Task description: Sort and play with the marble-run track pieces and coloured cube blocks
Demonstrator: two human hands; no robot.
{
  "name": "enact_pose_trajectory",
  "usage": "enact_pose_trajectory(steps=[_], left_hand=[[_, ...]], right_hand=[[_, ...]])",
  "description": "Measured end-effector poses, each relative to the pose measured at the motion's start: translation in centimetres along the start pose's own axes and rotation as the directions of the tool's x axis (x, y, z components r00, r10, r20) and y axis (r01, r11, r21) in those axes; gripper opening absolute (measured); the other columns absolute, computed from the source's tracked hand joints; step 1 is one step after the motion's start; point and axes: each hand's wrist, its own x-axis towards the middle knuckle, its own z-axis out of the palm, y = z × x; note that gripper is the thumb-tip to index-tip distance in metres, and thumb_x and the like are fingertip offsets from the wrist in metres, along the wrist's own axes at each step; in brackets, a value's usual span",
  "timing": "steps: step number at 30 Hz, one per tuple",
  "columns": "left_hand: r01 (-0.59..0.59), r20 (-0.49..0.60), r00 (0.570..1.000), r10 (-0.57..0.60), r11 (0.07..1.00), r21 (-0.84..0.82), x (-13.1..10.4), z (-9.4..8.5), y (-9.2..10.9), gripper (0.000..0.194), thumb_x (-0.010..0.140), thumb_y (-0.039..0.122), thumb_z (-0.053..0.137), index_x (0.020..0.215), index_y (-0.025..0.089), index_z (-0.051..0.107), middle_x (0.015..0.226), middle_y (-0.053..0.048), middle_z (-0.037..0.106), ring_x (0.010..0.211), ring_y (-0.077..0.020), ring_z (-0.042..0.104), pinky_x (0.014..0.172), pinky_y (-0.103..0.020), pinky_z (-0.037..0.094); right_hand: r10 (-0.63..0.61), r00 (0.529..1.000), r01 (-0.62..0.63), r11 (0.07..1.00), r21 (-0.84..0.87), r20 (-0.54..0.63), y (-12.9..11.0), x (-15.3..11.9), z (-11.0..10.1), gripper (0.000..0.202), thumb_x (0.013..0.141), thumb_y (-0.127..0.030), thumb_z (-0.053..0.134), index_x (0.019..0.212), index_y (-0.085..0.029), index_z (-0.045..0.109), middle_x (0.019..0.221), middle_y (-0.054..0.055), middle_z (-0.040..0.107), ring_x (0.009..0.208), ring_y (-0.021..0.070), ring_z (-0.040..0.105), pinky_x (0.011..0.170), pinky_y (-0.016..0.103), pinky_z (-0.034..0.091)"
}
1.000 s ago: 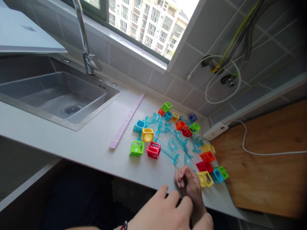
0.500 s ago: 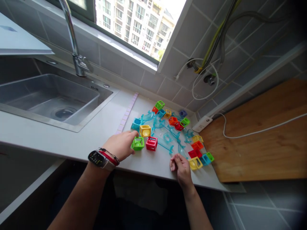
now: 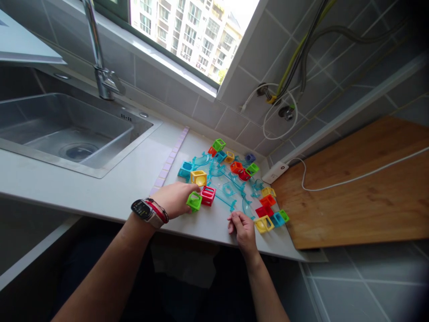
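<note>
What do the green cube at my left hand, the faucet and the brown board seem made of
Green cube: probably smooth plastic, evenly bright with molded openings.
Faucet: likely polished metal, showing shiny highlights.
Brown board: apparently wood, fairly matte, with streaky grain.

The left hand [image 3: 174, 199] holds a green cube [image 3: 194, 202].

Letting bright daylight in through a window [image 3: 201, 40], looking out on a pale apartment block [image 3: 174, 27], showing grey wall tiles [image 3: 253, 53], setting a metal sink [image 3: 122, 147] and curved tap [image 3: 95, 49] along a white counter [image 3: 67, 185], trailing cables [image 3: 295, 62] over tiles at right, darkening below the counter's edge.
</note>
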Motion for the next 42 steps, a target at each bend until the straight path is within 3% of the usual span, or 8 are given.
enact_pose_trajectory(steps=[8, 13, 17, 22, 30, 36, 39, 42], left_hand=[[-0.016, -0.059, 0.998, 0.016, 1.000, -0.008, -2.0, -1.3, 1.3, 0.043, 0.076, 0.028, 0.066, 0.118, 0.025, 0.062, 0.094, -0.006, 0.072, 0.087, -0.0278, 0.069, 0.070, -0.032, 0.048], [-0.216, -0.240, 0.957, 0.160, 0.949, -0.229, -2.0, -2.3, 2.0, 0.042, 0.079, 0.026, 0.062, 0.120, 0.023, 0.053, 0.101, -0.004, 0.069, 0.090, -0.0229, 0.066, 0.082, -0.034, 0.051], [-0.399, -0.323, 0.910, 0.262, 0.765, -0.505, -0.9, -2.1, 2.9, 0.036, 0.081, 0.019, 0.062, 0.115, 0.022, 0.054, 0.104, -0.003, 0.068, 0.095, -0.0186, 0.066, 0.090, -0.034, 0.053], [-0.366, -0.269, 0.928, 0.259, 0.491, -0.790, 0.6, -0.8, 4.1, 0.033, 0.082, 0.022, 0.071, 0.109, 0.021, 0.052, 0.097, -0.002, 0.067, 0.094, -0.0190, 0.068, 0.086, -0.034, 0.055], [-0.161, -0.148, 0.976, 0.159, 0.077, -0.984, 3.6, 6.9, 8.6, 0.036, 0.084, 0.033, 0.074, 0.111, 0.018, 0.055, 0.107, -0.008, 0.067, 0.098, -0.0216, 0.068, 0.079, -0.031, 0.055], [-0.167, -0.152, 0.981, 0.122, 0.126, -0.978, 4.2, 9.1, 8.7, 0.039, 0.084, 0.032, 0.073, 0.112, 0.021, 0.048, 0.114, -0.009, 0.064, 0.088, -0.0178, 0.066, 0.069, -0.027, 0.053], [-0.230, -0.207, 0.972, 0.109, 0.272, -0.935, 4.4, 9.7, 8.2, 0.036, 0.088, 0.031, 0.069, 0.115, 0.021, 0.047, 0.108, -0.007, 0.065, 0.085, -0.0171, 0.066, 0.070, -0.027, 0.052], [-0.276, -0.263, 0.961, 0.085, 0.379, -0.884, 4.6, 10.2, 8.0, 0.036, 0.090, 0.030, 0.065, 0.120, 0.021, 0.046, 0.103, -0.005, 0.065, 0.086, -0.0176, 0.065, 0.070, -0.027, 0.051]], right_hand=[[0.008, 1.000, -0.008, 0.999, 0.035, 0.008, -0.2, -0.1, 0.1, 0.039, 0.096, -0.053, 0.060, 0.081, -0.018, 0.066, 0.051, -0.003, 0.056, 0.050, 0.0133, 0.051, 0.059, 0.027, 0.041], [0.005, 1.000, -0.005, 0.999, 0.033, 0.015, -0.4, -0.1, 0.1, 0.038, 0.096, -0.052, 0.060, 0.080, -0.018, 0.066, 0.051, -0.003, 0.057, 0.050, 0.0128, 0.051, 0.059, 0.026, 0.041], [-0.001, 1.000, 0.001, 1.000, 0.022, 0.021, -0.6, 0.0, 0.2, 0.038, 0.097, -0.051, 0.059, 0.080, -0.018, 0.066, 0.052, -0.003, 0.057, 0.050, 0.0124, 0.051, 0.059, 0.026, 0.041], [-0.012, 1.000, 0.012, 1.000, 0.014, 0.020, -0.5, 0.1, 0.3, 0.041, 0.095, -0.054, 0.060, 0.078, -0.017, 0.066, 0.050, -0.003, 0.056, 0.048, 0.0120, 0.050, 0.056, 0.025, 0.042], [-0.010, 1.000, 0.010, 1.000, -0.012, 0.017, -0.2, 0.5, 0.5, 0.051, 0.092, -0.064, 0.058, 0.069, -0.018, 0.063, 0.049, -0.002, 0.054, 0.047, 0.0115, 0.047, 0.052, 0.025, 0.039], [-0.019, 0.998, 0.025, 0.995, -0.093, 0.067, -2.0, -1.4, -0.4, 0.043, 0.097, -0.052, 0.056, 0.073, -0.018, 0.066, 0.057, 0.000, 0.060, 0.054, 0.0135, 0.054, 0.059, 0.027, 0.044], [-0.080, 0.988, 0.116, 0.950, -0.291, 0.132, -3.3, -3.6, -3.0, 0.030, 0.098, -0.041, 0.058, 0.081, -0.019, 0.070, 0.067, 0.002, 0.066, 0.065, 0.0165, 0.061, 0.067, 0.028, 0.047], [-0.168, 0.985, 0.170, 0.854, -0.492, 0.049, -3.7, -4.9, -7.2, 0.026, 0.098, -0.037, 0.058, 0.084, -0.019, 0.071, 0.073, 0.003, 0.067, 0.070, 0.0179, 0.062, 0.071, 0.029, 0.047]])
